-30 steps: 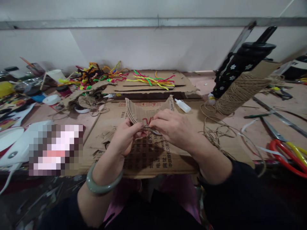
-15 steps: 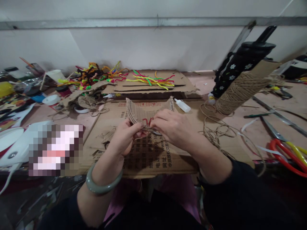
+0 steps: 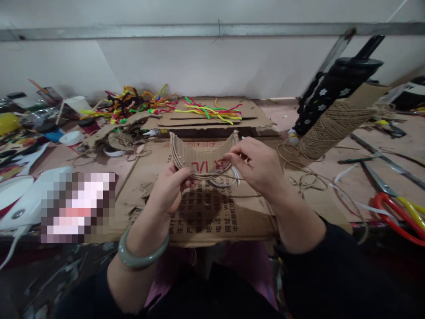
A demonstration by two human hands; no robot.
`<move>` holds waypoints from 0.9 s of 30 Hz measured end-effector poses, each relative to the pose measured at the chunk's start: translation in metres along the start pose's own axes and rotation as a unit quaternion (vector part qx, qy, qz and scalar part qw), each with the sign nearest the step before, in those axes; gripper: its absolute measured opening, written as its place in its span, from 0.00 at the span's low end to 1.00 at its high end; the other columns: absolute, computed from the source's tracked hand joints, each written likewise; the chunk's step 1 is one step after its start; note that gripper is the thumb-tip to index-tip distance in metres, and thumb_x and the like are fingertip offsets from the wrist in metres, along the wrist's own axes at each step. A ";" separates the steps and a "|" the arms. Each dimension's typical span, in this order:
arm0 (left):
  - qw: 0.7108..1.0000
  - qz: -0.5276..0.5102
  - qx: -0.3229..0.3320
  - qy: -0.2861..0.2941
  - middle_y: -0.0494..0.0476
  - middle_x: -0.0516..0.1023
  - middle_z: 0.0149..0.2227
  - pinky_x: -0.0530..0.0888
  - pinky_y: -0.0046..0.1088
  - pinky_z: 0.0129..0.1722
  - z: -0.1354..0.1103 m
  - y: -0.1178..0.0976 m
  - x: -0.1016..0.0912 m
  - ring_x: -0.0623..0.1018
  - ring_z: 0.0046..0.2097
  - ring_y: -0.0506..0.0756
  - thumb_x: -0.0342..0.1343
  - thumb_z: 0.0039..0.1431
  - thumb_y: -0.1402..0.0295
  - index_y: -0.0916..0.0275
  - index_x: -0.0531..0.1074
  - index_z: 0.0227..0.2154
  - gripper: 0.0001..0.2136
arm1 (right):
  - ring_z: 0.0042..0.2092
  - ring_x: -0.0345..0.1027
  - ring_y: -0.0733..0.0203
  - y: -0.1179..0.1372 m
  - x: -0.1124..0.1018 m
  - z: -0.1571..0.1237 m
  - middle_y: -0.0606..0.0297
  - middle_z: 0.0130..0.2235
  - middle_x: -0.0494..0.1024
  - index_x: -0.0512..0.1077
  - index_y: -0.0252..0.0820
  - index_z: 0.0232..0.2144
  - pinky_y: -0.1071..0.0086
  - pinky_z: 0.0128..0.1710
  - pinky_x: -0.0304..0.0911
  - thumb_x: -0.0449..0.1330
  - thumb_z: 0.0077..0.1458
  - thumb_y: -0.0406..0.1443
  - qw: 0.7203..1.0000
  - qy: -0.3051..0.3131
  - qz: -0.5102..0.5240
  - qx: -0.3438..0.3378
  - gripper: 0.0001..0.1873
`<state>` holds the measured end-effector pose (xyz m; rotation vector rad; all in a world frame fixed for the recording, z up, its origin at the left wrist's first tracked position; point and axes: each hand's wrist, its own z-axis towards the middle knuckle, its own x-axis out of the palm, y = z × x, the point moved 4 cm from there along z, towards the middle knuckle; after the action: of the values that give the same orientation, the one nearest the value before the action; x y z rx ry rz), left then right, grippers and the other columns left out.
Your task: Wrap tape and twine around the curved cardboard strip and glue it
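A crescent-shaped piece of corrugated cardboard [image 3: 199, 158] with red print is held up over a flattened cardboard box [image 3: 212, 212]. My left hand [image 3: 169, 188], a green bangle on its wrist, pinches the crescent's lower left edge. My right hand [image 3: 257, 166] is closed in a pinch at the crescent's right side, holding a strand of jute twine [image 3: 245, 179] that runs along the curved lower edge. Behind the crescent, a roll of tape [image 3: 226, 177] lies partly hidden on the box.
A twine-wrapped cone [image 3: 335, 122] and black tube stand at right, loose twine [image 3: 299, 177] beside them. Red-and-yellow scissors [image 3: 398, 210] lie far right. Coloured pipe cleaners [image 3: 206, 110] lie on cardboard at the back. Glue bottle [image 3: 156, 132], cups and clutter at left.
My right hand moved right and up along the crescent's edge, drawing the twine with it. The crescent is lifted slightly and the tape roll behind it shows now.
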<state>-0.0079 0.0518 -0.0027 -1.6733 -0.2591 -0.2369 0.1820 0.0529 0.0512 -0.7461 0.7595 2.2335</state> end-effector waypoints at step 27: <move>0.999 -0.040 -0.004 0.030 0.53 0.80 0.24 0.73 0.21 0.26 -0.018 -0.001 0.023 0.78 0.25 0.49 0.68 0.43 0.62 0.65 0.73 0.28 0.14 | 0.20 0.62 0.71 -0.011 0.031 -0.009 0.71 0.21 0.71 0.66 0.40 0.28 0.75 0.21 0.62 0.66 0.46 0.48 0.807 0.052 0.467 0.358 0.19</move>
<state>0.0132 0.0348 0.0073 -1.6619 -0.2815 -0.3484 0.1733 0.0656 0.0206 -0.0702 2.2327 2.3401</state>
